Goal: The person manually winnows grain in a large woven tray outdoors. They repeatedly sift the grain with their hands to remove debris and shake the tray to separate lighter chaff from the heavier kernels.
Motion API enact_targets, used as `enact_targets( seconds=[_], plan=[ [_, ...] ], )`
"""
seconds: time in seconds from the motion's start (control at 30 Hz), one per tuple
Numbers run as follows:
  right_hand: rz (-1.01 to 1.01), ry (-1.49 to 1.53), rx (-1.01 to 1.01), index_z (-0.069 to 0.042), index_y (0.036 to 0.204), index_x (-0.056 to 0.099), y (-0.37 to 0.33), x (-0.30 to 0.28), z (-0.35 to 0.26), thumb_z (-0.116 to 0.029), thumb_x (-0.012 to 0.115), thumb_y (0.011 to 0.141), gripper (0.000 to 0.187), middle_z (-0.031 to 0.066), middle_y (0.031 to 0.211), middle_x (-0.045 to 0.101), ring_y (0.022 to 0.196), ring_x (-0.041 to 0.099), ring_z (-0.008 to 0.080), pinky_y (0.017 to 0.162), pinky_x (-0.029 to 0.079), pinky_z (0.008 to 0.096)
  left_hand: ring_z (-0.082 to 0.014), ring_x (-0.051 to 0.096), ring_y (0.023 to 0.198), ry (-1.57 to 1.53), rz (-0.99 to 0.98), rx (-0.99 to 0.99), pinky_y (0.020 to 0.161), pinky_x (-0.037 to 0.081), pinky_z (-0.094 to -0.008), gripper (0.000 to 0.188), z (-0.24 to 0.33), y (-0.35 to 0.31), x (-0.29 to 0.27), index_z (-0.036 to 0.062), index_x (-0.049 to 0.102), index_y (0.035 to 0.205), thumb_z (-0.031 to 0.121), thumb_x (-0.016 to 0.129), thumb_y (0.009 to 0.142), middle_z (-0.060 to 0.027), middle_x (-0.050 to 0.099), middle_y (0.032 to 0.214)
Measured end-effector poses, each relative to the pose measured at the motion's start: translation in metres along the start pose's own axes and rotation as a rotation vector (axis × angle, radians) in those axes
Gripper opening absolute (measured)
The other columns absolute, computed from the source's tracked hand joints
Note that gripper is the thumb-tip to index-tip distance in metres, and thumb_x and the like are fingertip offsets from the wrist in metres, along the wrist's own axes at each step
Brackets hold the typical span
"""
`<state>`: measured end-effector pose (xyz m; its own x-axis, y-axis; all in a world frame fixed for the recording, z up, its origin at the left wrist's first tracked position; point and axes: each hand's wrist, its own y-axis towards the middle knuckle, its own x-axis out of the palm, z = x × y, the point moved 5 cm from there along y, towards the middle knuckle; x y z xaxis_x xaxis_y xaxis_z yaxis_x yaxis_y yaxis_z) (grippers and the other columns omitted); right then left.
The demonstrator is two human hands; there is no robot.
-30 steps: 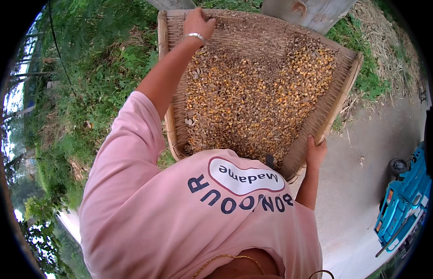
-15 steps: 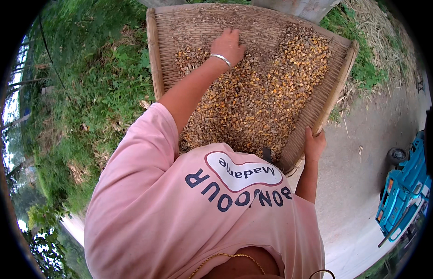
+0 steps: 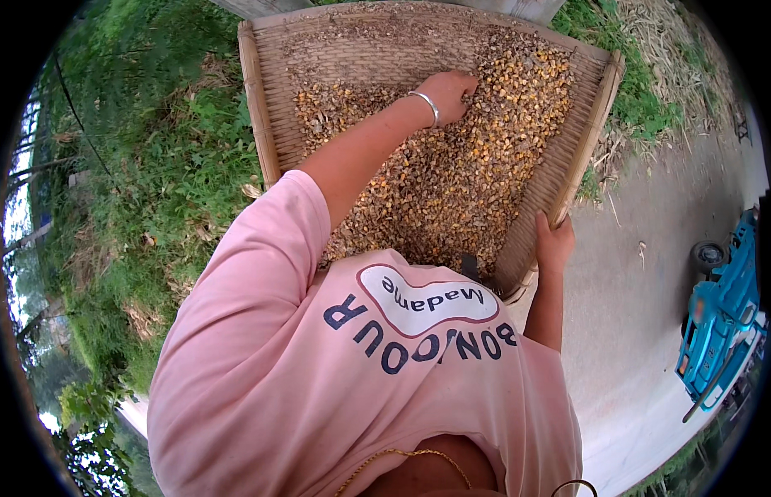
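Note:
A wide woven winnowing basket (image 3: 377, 51) with bamboo edges is in front of me, its narrow end close to my shirt. Yellow and brown corn kernels (image 3: 476, 182), mixed with pale bits of husk, cover much of its weave. My left hand (image 3: 448, 94), with a silver bangle at the wrist, is over the far middle of the basket, knuckles up and fingers curled down at the edge of the kernels. Whatever those fingers hold is hidden. On the right, my right hand (image 3: 555, 242) grips the basket's bamboo side edge, thumb uppermost.
Green weeds (image 3: 195, 157) grow along the left. Dry stalks (image 3: 671, 50) lie at the far right beside a concrete road (image 3: 621, 282). A blue vehicle (image 3: 717, 323) stands on the road at the right. Grey blocks or posts (image 3: 518, 8) are beyond the basket's far edge.
My left hand has moved rightward across the basket, and its fingers have curled in. The right hand keeps its hold on the edge. The basket appears slightly further left in view.

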<state>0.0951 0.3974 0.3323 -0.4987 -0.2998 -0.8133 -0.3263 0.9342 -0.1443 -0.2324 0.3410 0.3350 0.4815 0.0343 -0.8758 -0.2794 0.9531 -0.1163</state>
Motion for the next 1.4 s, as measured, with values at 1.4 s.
enact_targets(
  seconds=[1.4],
  plan=[
    [-0.086,-0.01,-0.066,0.006,0.107,0.058,0.016,0.005,0.024,-0.032,0.069,0.081,0.047,0.0202,0.095,0.065,0.088,0.063,0.0319,0.078,0.049,0.0383,-0.0331,0.066,0.085,-0.423,0.533,-1.173,0.078,0.051,-0.0397,0.058,-0.177,-0.289,-0.03,-0.0014,0.063,0.104,0.043,0.076,0.068,-0.0204,0.068,0.09]
  ],
)
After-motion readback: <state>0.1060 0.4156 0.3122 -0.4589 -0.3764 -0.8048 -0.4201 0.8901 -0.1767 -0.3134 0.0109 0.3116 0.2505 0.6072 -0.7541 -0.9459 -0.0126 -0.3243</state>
